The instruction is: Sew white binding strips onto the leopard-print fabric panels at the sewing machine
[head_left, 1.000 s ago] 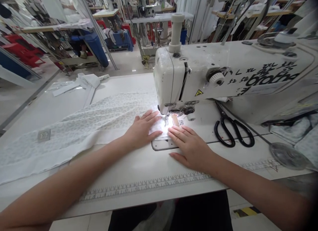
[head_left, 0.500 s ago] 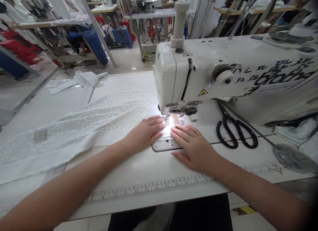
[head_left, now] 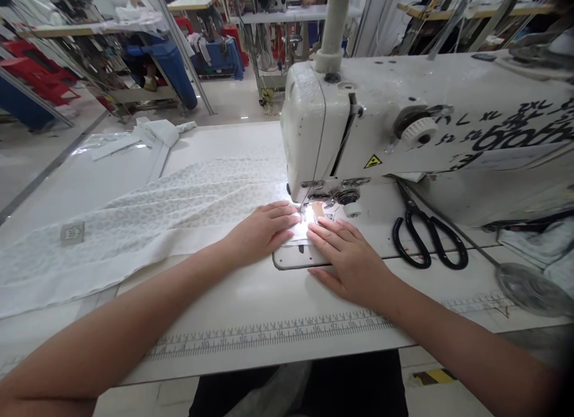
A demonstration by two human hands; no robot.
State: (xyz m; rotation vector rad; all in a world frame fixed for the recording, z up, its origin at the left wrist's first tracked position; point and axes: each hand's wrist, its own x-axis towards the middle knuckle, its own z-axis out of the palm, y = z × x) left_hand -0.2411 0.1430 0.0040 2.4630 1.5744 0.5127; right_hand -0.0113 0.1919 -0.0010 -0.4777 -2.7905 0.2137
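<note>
Open left hand and right hand flatten white fabric, needle seemingly lost in glare.

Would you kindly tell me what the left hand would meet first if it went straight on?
The left hand would probably meet the presser foot first, though depth is unclear.

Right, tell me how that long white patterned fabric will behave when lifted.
The white patterned fabric will probably be floppy and light: it lies in soft folds across the table. It looks thin, so it may slide easily over that smooth surface.
</note>
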